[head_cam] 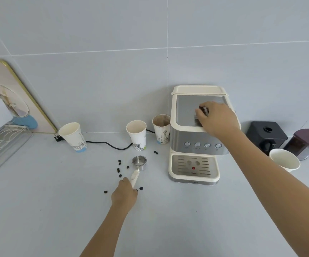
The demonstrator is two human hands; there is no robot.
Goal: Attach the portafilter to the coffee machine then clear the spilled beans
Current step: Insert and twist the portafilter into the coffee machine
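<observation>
The portafilter (139,161) lies on the grey counter left of the cream and steel coffee machine (196,143), its metal basket facing up and its cream handle pointing toward me. My left hand (125,195) is closed around the end of that handle. Several dark coffee beans (118,170) lie scattered on the counter around the portafilter and my left hand. My right hand (218,119) rests on the machine's steel top with fingers spread and holds nothing. The machine's drip tray (193,166) is bare.
Three paper cups (72,136) (136,134) (161,130) stand along the wall, with a black power cord (109,144) running between them. Another cup (284,160), a black grinder (266,136) and a dark jar (305,143) sit right of the machine. A wire rack (2,140) is far left.
</observation>
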